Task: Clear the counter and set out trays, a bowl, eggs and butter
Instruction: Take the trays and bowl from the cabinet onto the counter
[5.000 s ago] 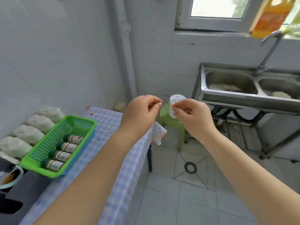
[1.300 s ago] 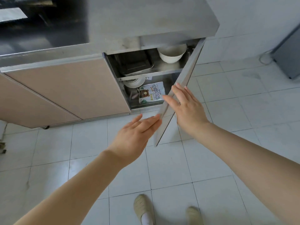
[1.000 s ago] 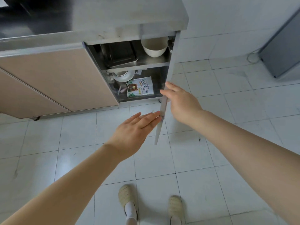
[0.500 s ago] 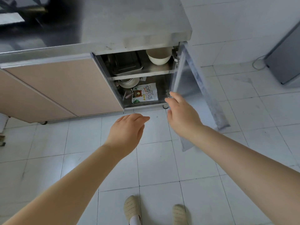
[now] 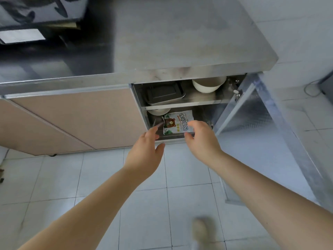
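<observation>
Under the steel counter (image 5: 180,42) a cabinet stands with its door (image 5: 266,134) swung wide to the right. On its upper shelf lie stacked metal trays (image 5: 163,93) and, to their right, a white bowl (image 5: 208,84). The lower shelf holds a second white bowl (image 5: 158,111) and a printed food packet (image 5: 177,122). My left hand (image 5: 146,152) and my right hand (image 5: 201,139) reach toward the cabinet's lower opening, fingers apart, holding nothing. My right hand's fingers overlap the packet's lower right corner.
Two closed tan cabinet doors (image 5: 75,118) run to the left. A dark stove area (image 5: 36,33) sits on the counter's left end. White floor tiles (image 5: 144,204) lie below, with my slipper (image 5: 201,231) at the bottom. A grey appliance (image 5: 327,87) stands at the right edge.
The cabinet door has swung fully open to the right and my right hand has let go of it. Both hands have moved forward to the cabinet's lower opening.
</observation>
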